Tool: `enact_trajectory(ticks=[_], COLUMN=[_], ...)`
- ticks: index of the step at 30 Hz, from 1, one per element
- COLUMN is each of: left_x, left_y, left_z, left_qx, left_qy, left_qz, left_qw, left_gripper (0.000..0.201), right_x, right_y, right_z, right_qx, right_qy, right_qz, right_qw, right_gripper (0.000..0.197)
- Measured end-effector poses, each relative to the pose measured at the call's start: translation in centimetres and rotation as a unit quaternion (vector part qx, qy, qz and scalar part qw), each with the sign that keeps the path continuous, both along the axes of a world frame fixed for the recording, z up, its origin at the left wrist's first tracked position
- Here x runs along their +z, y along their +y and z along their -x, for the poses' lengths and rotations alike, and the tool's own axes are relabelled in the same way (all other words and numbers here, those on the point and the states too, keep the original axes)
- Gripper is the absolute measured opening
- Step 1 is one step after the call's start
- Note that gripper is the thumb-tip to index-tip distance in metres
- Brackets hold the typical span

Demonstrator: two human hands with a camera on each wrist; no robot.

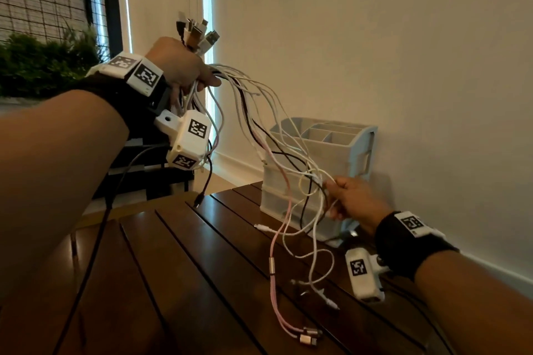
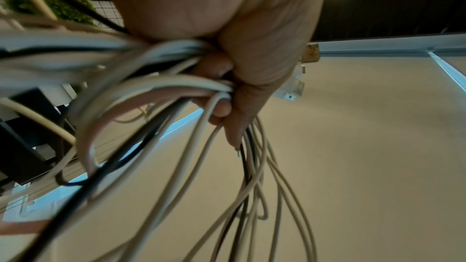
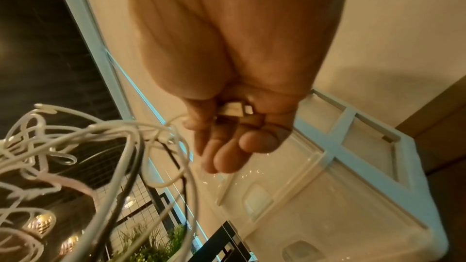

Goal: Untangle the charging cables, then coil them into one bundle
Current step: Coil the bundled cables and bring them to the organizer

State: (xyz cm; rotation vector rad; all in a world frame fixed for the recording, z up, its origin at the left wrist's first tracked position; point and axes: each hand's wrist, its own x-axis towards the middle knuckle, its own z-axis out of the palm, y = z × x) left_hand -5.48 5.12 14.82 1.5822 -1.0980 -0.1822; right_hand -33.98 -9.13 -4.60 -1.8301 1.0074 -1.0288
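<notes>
The left hand (image 1: 180,65) is gripping the cables (image 1: 259,112) in a raised fist — plugs (image 1: 196,32) sticking up. The right hand (image 1: 356,200) is pinching one white plug (image 3: 233,109), fingers curled, above the table (image 1: 202,268) beside the organizer (image 1: 340,150) — loose ends trailing down.

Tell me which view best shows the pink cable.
Head view: the pink cable runs whole from the left hand down to its connectors on the table. The left wrist view shows only a blurred pink stretch near the fingers; the right wrist view, a blurred piece.
</notes>
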Motion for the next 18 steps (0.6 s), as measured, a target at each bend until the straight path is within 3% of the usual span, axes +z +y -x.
enact_trajectory(ticks=[3,6,8,10,11,13,16,18], left_x=[0.2,0.4,0.2,-0.1,-0.2,-0.1,0.7,1.3], left_y=[-0.3,-0.4,-0.6,-0.8,-1.0,-1.0,-0.6,-0.4], left_z=[0.5,0.8,0.9,1.0,1.0,0.9,0.6,0.4], left_qx=[0.009,0.024,0.027,0.028,0.032,0.047,0.06,0.064], left_qy=[-0.013,-0.012,-0.02,-0.028,-0.028,-0.026,-0.022,-0.025], left_qz=[0.01,0.017,0.003,-0.004,-0.005,-0.007,-0.013,-0.012], left_qw=[1.0,0.999,0.999,0.999,0.999,0.999,0.998,0.998], left_gripper=[0.024,0.022,0.021,0.021,0.021,0.022,0.026,0.026], right_x=[-0.5,-0.9,-0.9,-0.5,-0.3,-0.5,-2.0,-2.9], right_y=[0.6,0.8,0.9,1.3,1.4,1.3,0.7,0.4], right_z=[0.4,0.6,0.8,0.9,1.0,1.2,2.3,3.2], right_qx=[-0.011,-0.022,-0.008,0.046,0.057,0.037,0.011,-0.018], right_qy=[0.137,0.221,0.156,0.008,-0.018,0.082,0.346,0.4], right_qz=[-0.088,-0.041,0.019,0.005,0.01,0.042,0.022,-0.015], right_qw=[0.987,0.974,0.988,0.999,0.998,0.995,0.938,0.916], right_gripper=[0.025,0.027,0.029,0.032,0.031,0.025,0.023,0.023])
